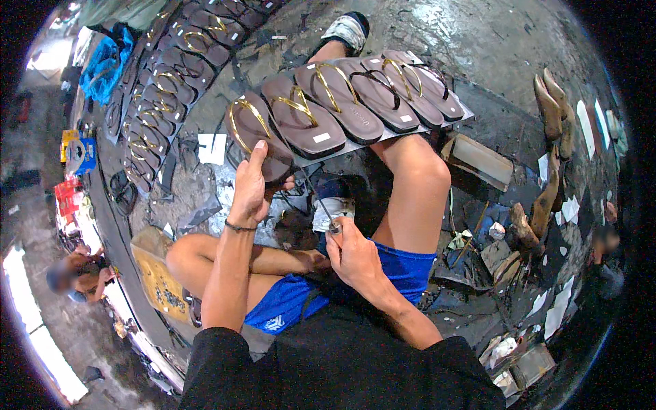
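Observation:
My left hand (256, 181) is closed around the heel end of a brown flip-flop (246, 117) with gold straps, thumb on top of the footbed. In my right hand (355, 256) is a thin metal-shafted tool (321, 201), gripped by its handle. Its tip reaches up close to the heel of the held flip-flop; whether it touches cannot be made out. Just right of that flip-flop, several more brown flip-flops (306, 130) with gold or dark straps lie side by side on a flat board (342, 152), resting over my raised knee.
Rows of similar flip-flops (167, 85) stretch along the upper left. Wooden shoe lasts (549, 102) and an oblong box (478, 160) lie at right. A yellowish tray (160, 273) with small dark bits sits by my left knee. Scraps litter the floor. Another person (82, 273) is far left.

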Demonstrator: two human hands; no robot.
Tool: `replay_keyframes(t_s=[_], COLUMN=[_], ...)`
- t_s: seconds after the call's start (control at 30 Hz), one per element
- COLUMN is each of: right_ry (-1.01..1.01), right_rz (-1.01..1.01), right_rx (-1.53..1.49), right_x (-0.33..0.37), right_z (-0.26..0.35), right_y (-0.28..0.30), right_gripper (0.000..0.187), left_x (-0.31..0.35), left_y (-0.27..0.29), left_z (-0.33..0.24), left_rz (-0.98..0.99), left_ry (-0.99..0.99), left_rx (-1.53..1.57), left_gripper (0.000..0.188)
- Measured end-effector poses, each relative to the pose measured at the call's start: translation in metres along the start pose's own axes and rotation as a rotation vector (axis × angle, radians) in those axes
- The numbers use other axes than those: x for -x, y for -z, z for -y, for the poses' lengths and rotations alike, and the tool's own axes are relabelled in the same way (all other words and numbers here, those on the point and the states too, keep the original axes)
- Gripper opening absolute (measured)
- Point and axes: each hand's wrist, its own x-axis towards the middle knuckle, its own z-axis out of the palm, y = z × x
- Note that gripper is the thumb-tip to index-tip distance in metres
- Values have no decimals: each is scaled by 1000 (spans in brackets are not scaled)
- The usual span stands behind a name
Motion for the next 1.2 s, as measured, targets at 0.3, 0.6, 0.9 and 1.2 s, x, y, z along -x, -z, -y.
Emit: replay_keyframes(t_s=[0.3,0.6,0.9,1.2], right_ry=[-18,-93,26,-503], right_rz=[275,156,13,487], right_rx=[-108,92,-598,-1522], right_x=[-54,-77,-113,-172], right_z=[2,0,-89,-51], right_y=[18,-7,-86,-53], right_gripper=[30,27,19,21], left_x=[9,23,27,31], left_y=[-1,-34,-40,-40], left_z=[27,43,45,36], left_rz=[-14,-86,-81,-84], left_ry=[2,27,93,126], left_rx=[101,312,376,379], left_gripper=[40,39,36,36])
